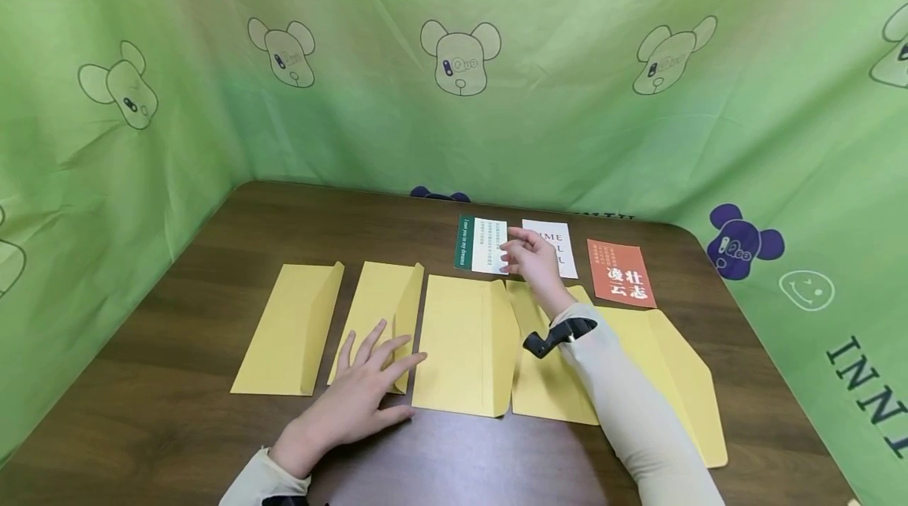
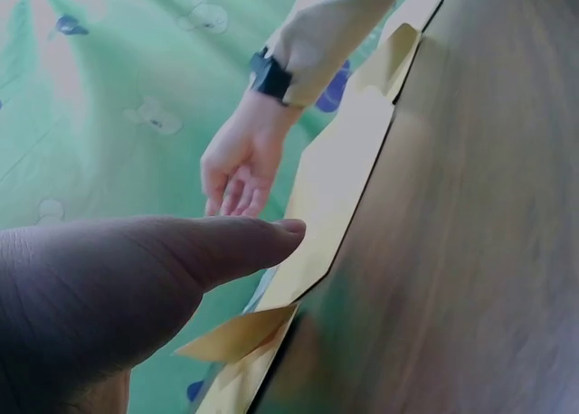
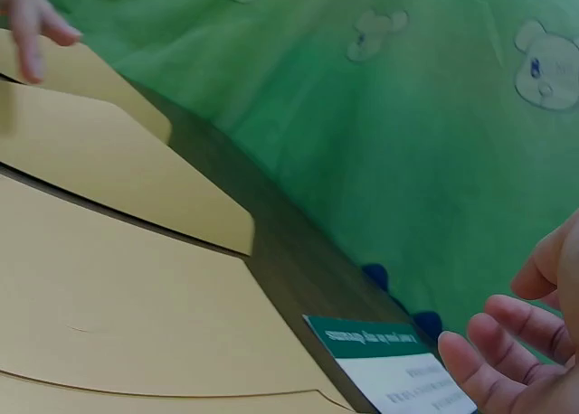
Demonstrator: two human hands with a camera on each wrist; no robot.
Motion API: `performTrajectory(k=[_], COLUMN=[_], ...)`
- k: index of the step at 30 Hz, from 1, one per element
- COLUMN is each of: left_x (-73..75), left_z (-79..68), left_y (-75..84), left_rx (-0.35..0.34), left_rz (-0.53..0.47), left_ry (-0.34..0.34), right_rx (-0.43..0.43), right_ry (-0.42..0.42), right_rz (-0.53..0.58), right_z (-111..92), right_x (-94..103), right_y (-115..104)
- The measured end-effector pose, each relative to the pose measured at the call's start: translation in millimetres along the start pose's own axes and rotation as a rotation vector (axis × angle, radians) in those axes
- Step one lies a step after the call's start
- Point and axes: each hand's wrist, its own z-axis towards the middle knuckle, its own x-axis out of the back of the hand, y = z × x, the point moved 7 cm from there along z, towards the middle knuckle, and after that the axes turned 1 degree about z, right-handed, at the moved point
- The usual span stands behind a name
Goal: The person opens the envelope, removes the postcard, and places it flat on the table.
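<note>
Several yellow envelopes stand in a row across the table. My left hand (image 1: 355,396) has its fingers spread over the lower part of the second envelope (image 1: 376,293) from the left; whether it touches the paper I cannot tell. In the left wrist view its thumb (image 2: 235,251) is straight. Farther back, my right hand (image 1: 535,262) reaches over the green and white card (image 1: 464,242) and the white card with red letters (image 1: 560,242), partly hiding both. The right wrist view shows its fingers (image 3: 502,346) loosely bent, with nothing held, beside the green and white card (image 3: 398,364).
A red card (image 1: 620,273) with white characters lies right of my right hand. The leftmost envelope (image 1: 277,332), the middle one (image 1: 450,348) and the rightmost one (image 1: 681,380) have flaps on their right. Green cloth (image 1: 340,128) hangs behind the brown table (image 1: 184,293).
</note>
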Motion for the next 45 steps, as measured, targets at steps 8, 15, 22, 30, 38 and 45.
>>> performTrajectory(k=[8,15,22,30,38,45], left_x=[13.8,23.7,26.4,22.7,17.6,15.4], left_z=[-8.4,-15.6,-19.2,-23.7,-27.5,-27.9], left_y=[-19.9,-40.1,-52.1,-59.3,-64.0,-65.3], left_rx=[0.084,0.19,0.278,0.345,0.391,0.399], left_rz=[0.039,0.045,0.05,0.038,0.017,0.031], left_ry=[0.052,0.071,0.063,0.047,0.013,-0.028], right_rx=[0.032,0.074,0.094,0.203,0.324,0.388], right_ry=[-0.086,-0.159,-0.253,-0.356,-0.479,-0.571], right_rz=[-0.011,-0.09,-0.177,-0.346,-0.476,-0.524], right_z=[-21.4,-38.9,-53.3,-74.6,-96.9,-113.3], right_x=[-15.9,-30.1,-41.6,-55.1,-70.3,-79.8], right_y=[-1.4,-3.9,0.3,0.6,3.4,3.9])
